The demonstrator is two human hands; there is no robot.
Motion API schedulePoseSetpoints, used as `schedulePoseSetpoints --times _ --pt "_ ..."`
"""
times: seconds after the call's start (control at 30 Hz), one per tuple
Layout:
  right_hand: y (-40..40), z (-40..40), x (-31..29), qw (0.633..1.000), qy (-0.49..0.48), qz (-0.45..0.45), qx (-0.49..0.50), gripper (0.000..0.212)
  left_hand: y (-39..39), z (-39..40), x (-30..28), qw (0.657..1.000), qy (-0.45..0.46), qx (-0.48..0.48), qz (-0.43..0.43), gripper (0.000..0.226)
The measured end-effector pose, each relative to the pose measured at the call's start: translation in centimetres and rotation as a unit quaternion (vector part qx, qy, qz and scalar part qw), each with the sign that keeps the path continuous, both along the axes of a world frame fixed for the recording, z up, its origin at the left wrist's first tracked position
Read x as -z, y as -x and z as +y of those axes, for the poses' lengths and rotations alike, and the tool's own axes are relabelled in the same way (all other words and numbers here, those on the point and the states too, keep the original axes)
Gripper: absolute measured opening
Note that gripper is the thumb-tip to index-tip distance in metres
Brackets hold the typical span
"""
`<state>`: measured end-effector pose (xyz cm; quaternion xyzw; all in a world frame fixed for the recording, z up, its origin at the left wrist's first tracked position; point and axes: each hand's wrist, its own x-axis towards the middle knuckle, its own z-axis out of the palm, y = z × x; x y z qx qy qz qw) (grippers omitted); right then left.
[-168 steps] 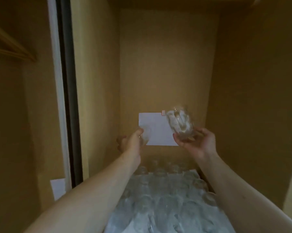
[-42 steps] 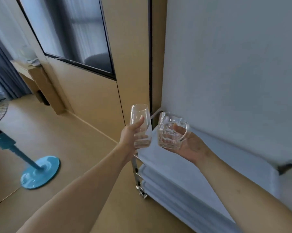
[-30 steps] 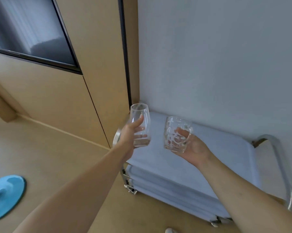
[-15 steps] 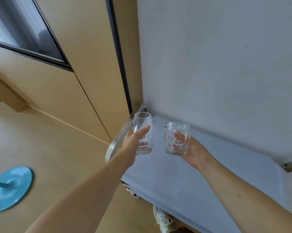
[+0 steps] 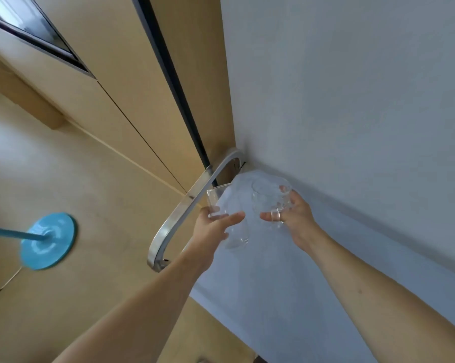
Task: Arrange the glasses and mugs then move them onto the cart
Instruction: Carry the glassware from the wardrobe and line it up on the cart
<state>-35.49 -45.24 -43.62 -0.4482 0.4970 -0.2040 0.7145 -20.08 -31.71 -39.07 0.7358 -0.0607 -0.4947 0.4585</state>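
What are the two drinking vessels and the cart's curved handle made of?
Tumbler in the left hand: clear smooth glass; the cart top shows through it. Mug in the right hand: clear glass, apparently dimpled. Cart handle: probably polished metal, bright and reflective.

Clear glass (image 5: 227,226) and mug (image 5: 269,203) above cart (image 5: 273,284)

2 bare forearms extended forward, converging. Left hand (image 5: 212,226): fingers and thumb curled in a grip. Right hand (image 5: 293,217): curled likewise, thumb leftward.
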Motion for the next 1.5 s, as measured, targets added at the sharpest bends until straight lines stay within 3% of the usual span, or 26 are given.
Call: schedulePoseSetpoints --times 0.1,0.2,0.37,0.53,0.83,1.3,1.5 --pt "-1.1 -1.5 1.4 0.999 0.017 0.01 -0.034 0.073 -0.2 -0.2 1.5 1.0 -0.007 -0.011 -0.002 0.073" --pt "-2.0 -3.0 2.8 0.997 0.035 0.007 -0.068 0.091 -0.3 -0.4 2.4 1.0 -0.005 0.0 -0.012 0.07" --pt "-3.3 -5.0 3.9 0.988 0.084 0.018 -0.126 0.091 -0.3 -0.7 3.0 0.998 0.006 0.027 -0.054 0.08" --pt "-3.6 -7.0 4.0 0.978 0.111 0.025 -0.177 0.109 -0.5 -1.0 3.0 0.997 0.012 0.027 -0.076 0.08" --pt "-4.1 -8.5 3.2 0.962 0.17 0.07 -0.203 0.102 -0.2 -1.0 3.2 0.997 0.01 0.013 -0.079 0.08" --pt "-3.0 -9.8 5.2 0.968 0.134 0.04 -0.209 0.085 0.7 0.3 3.6 0.995 -0.019 0.04 -0.088 0.085" --pt "-0.5 -8.7 5.5 0.983 0.118 0.075 -0.118 0.073 1.0 1.0 2.7 0.994 -0.019 0.055 -0.096 0.085"
